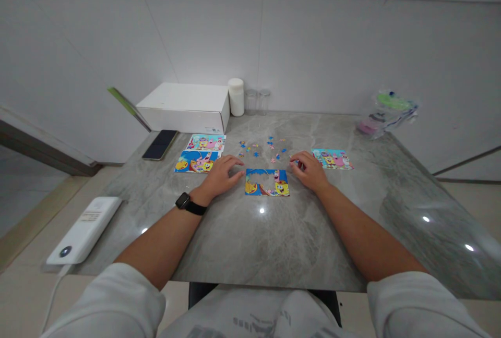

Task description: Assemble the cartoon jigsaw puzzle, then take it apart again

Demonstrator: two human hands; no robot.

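A partly assembled cartoon puzzle (pixel 282 188) lies on the grey marble table, with a gap in its middle. Loose puzzle pieces (pixel 255 154) are scattered behind it. My left hand (pixel 223 173) rests just left of the puzzle, fingers apart and holding nothing. On the puzzle's right, my right hand (pixel 308 170) has its thumb and fingertips curled together; whatever they hold is too small to make out. A cartoon picture card (pixel 334 159) lies beside the right hand. Two more cartoon pictures, an upper one (pixel 207 143) and a lower one (pixel 191 163), lie behind and left of my left hand.
A white box (pixel 183 106), a white bottle (pixel 236 98) and two clear glasses (pixel 264 102) stand at the back. A phone (pixel 160 145) and a white power bank (pixel 86 228) with a cable lie left. A plastic bag (pixel 385 115) sits at the back right of the table (pixel 270 249).
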